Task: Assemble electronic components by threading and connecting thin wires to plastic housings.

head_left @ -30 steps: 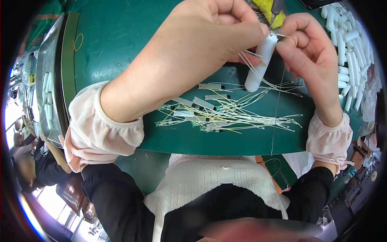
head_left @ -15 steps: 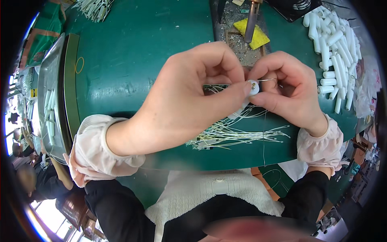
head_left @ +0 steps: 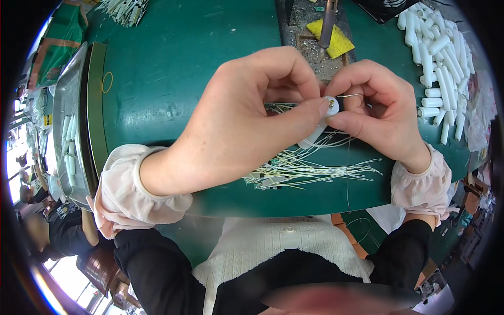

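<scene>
My left hand [head_left: 231, 118] pinches a white tube [head_left: 313, 137] between thumb and fingers. Its round end cap, with a small brass-coloured contact, faces up, and its body slants down behind my left thumb. Close on the right, my right hand [head_left: 387, 113] is closed around a thin silvery wire [head_left: 348, 95], whose tip points at the cap. The right thumb and forefinger lie against or just beside the cap; I cannot tell which. Beneath both hands lies a bundle of pale thin leads [head_left: 315, 169], partly hidden by the left hand.
White tubes [head_left: 438, 58] are heaped at the right. A soldering iron [head_left: 328, 23] stands over a yellow sponge [head_left: 331, 39] at the back. More leads [head_left: 126, 10] lie far left, near a rubber band [head_left: 107, 82]. A metal tray [head_left: 79, 110] holds several tubes. Another person [head_left: 68, 231] sits at left.
The view has shifted slightly. Both hands keep their grips, and the white tube is turned a little so more of its body shows below the left thumb.
</scene>
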Action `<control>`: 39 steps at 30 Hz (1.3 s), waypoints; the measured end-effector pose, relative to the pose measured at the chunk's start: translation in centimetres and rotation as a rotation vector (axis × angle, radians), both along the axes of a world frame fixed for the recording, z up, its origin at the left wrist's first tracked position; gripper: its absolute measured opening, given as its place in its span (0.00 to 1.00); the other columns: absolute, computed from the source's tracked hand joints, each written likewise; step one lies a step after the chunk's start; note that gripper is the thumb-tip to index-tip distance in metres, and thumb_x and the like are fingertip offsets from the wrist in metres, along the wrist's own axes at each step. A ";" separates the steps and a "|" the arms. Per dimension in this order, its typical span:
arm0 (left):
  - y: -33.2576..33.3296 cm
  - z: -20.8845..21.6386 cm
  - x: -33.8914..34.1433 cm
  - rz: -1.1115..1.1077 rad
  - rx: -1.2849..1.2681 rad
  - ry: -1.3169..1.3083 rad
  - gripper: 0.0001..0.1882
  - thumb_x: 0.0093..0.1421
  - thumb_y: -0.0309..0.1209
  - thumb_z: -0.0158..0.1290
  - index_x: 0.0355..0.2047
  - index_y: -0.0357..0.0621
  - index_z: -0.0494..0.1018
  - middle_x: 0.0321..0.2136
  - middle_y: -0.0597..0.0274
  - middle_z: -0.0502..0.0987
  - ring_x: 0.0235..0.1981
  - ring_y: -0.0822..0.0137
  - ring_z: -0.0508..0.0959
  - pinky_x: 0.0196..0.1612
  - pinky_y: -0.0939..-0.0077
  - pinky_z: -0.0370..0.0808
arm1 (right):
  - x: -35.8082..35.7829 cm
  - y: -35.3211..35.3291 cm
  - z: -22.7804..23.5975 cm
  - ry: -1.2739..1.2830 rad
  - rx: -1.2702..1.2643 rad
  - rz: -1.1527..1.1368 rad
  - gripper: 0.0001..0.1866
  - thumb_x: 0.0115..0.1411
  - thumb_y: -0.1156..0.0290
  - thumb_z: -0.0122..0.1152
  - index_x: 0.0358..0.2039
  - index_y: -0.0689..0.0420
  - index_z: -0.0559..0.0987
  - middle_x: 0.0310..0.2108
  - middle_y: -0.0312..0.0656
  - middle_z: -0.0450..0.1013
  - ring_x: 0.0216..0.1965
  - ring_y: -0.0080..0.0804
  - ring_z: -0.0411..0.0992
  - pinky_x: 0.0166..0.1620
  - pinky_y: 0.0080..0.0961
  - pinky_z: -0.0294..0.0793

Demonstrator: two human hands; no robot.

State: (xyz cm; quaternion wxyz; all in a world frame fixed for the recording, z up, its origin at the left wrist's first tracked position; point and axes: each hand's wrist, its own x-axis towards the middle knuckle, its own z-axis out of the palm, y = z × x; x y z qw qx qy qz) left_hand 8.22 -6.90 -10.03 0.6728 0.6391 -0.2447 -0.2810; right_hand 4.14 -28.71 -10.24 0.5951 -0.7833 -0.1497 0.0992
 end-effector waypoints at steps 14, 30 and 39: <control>1.0 1.2 -0.4 0.042 0.407 -1.237 0.16 0.36 0.18 0.62 0.29 0.41 0.77 0.30 0.58 0.69 0.33 0.56 0.72 0.34 0.67 0.70 | -0.1 0.1 -0.2 0.015 0.012 -0.033 0.19 0.49 0.82 0.68 0.42 0.63 0.74 0.21 0.26 0.63 0.22 0.10 0.56 0.27 0.10 0.55; 0.3 0.3 1.3 -0.050 0.125 0.304 0.06 0.59 0.22 0.55 0.37 0.35 0.73 0.36 0.60 0.77 0.37 0.75 0.76 0.43 0.83 0.74 | 0.6 -0.6 0.1 0.293 0.152 0.052 0.18 0.51 0.81 0.58 0.45 0.64 0.73 0.19 0.24 0.61 0.21 0.08 0.56 0.26 0.09 0.52; -0.2 -1.2 1.0 -0.125 -0.099 0.409 0.03 0.64 0.23 0.48 0.37 0.37 0.67 0.38 0.58 0.75 0.39 0.71 0.76 0.46 0.72 0.78 | 0.3 -0.3 -0.2 0.213 0.097 0.010 0.19 0.51 0.82 0.58 0.45 0.64 0.73 0.19 0.23 0.60 0.21 0.08 0.54 0.26 0.09 0.50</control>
